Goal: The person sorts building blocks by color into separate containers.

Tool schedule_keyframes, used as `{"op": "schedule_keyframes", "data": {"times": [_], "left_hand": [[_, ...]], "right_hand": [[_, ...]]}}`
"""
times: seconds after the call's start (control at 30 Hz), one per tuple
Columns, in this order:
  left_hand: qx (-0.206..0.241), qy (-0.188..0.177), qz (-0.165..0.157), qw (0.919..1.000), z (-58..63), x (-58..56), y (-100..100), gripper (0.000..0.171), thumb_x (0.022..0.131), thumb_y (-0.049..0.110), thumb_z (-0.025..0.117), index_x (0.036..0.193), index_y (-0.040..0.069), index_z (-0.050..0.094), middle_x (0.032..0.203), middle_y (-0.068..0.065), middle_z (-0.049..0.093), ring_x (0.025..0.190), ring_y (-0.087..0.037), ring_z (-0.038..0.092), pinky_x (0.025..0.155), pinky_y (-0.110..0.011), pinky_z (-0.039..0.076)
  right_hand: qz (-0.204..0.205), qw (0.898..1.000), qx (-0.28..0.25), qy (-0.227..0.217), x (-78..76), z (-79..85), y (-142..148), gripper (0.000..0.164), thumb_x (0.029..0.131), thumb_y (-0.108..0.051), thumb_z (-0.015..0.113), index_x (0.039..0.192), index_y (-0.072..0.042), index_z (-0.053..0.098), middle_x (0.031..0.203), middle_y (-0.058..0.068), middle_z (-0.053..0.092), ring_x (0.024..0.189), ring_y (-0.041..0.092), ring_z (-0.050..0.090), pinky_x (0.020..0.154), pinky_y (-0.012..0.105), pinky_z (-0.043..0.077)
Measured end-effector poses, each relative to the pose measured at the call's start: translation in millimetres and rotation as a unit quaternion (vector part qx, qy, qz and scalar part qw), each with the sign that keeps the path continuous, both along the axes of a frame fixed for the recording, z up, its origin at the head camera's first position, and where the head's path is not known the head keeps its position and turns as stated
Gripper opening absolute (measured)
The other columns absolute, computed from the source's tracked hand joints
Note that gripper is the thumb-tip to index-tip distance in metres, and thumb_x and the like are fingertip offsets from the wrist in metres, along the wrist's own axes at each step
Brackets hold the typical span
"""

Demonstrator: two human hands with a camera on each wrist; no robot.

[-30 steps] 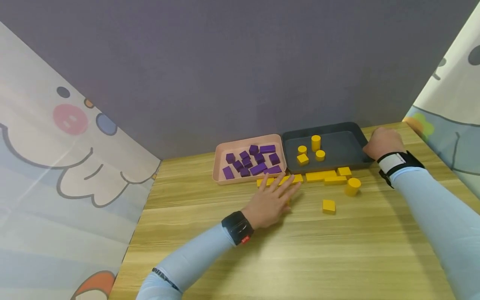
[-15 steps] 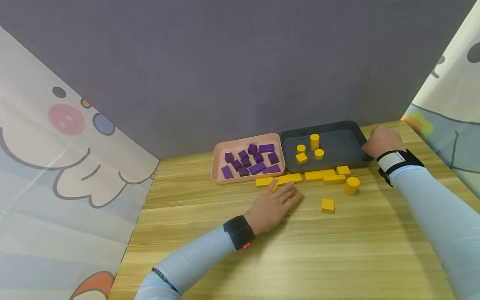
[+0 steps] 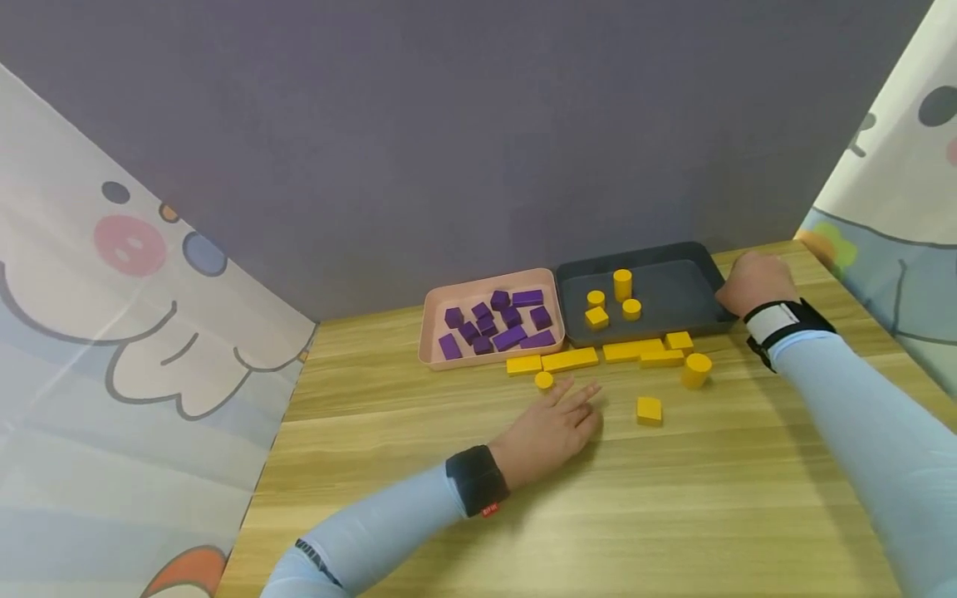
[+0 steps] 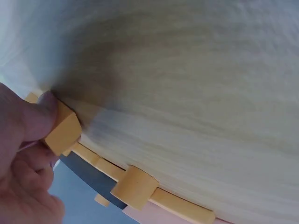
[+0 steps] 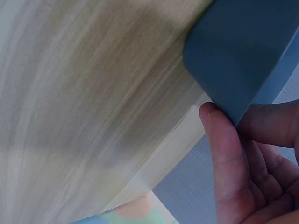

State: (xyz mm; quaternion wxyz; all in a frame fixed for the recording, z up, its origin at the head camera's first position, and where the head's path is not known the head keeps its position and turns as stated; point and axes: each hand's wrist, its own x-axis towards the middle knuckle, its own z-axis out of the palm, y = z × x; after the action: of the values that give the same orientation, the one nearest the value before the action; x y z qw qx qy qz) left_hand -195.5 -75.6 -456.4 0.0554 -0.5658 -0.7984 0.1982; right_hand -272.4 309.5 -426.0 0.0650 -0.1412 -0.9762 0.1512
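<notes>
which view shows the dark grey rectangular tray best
The head view: it shows nearly the whole dark grey, rectangular, plastic-looking tray, except where the right hand covers it. The right wrist view shows one pinched corner; the left wrist view, just a strip beyond yellow rectangular blocks.

We see yellow blocks [image 3: 570,360], purple blocks [image 3: 509,337], a pink tray [image 3: 467,292], a dark grey tray [image 3: 673,291], a yellowish wood-grained table [image 3: 635,507], pale blue sleeves [image 3: 830,407], black straps [image 3: 477,480], a grey wall [image 3: 478,141] and white-and-blue cloth [image 3: 67,349] printed with cartoons.

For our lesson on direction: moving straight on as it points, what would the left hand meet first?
Probably the row of yellow bars beside the dark tray, though height is unclear.
</notes>
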Motion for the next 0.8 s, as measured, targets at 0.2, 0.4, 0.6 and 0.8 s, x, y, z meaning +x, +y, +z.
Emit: {"op": "schedule_keyframes", "data": {"times": [0.2, 0.4, 0.6, 0.8], "left_hand": [[0.118, -0.121, 0.042, 0.9847, 22.9, -17.6, 2, 0.044, 0.105, 0.015, 0.061, 0.148, 0.012, 0.054, 0.152, -0.007, 0.058, 0.151, -0.024, 0.046, 0.127, -0.04, 0.036], [0.228, -0.184, 0.094, 0.9514, 55.9, -51.6, 21, 0.057, 0.097, -0.004, 0.064, 0.151, 0.005, 0.046, 0.142, -0.012, 0.063, 0.129, -0.022, 0.063, 0.11, -0.028, 0.053], [0.309, -0.193, 0.114, 0.9243, 75.6, -78.5, 54, 0.053, 0.098, -0.006, 0.062, 0.145, 0.006, 0.042, 0.132, -0.013, 0.066, 0.12, -0.021, 0.067, 0.102, -0.026, 0.058], [0.321, -0.218, 0.1, 0.9161, 74.7, -96.7, 93, 0.054, 0.098, -0.008, 0.061, 0.147, 0.007, 0.045, 0.147, -0.012, 0.058, 0.128, -0.018, 0.066, 0.102, -0.019, 0.055]], "right_hand": [[-0.005, 1.0, -0.008, -0.001, 6.2, 2.7, -4, 0.032, 0.081, -0.012, 0.067, 0.054, 0.0, 0.055, 0.058, 0.015, 0.054, 0.066, 0.043, 0.058, 0.057, 0.051, 0.051], [-0.014, 1.0, -0.004, 0.004, 10.0, 3.7, -6, 0.031, 0.082, -0.012, 0.067, 0.055, 0.001, 0.057, 0.058, 0.014, 0.054, 0.064, 0.041, 0.057, 0.055, 0.049, 0.049], [-0.016, 1.0, -0.005, 0.005, 10.1, 1.4, -10, 0.029, 0.081, -0.01, 0.068, 0.058, 0.003, 0.058, 0.059, 0.015, 0.054, 0.064, 0.039, 0.057, 0.055, 0.047, 0.048], [-0.012, 1.0, -0.012, 0.009, 11.6, -1.9, -17, 0.027, 0.08, -0.01, 0.068, 0.059, 0.003, 0.058, 0.059, 0.015, 0.054, 0.062, 0.038, 0.056, 0.053, 0.046, 0.047]]}}
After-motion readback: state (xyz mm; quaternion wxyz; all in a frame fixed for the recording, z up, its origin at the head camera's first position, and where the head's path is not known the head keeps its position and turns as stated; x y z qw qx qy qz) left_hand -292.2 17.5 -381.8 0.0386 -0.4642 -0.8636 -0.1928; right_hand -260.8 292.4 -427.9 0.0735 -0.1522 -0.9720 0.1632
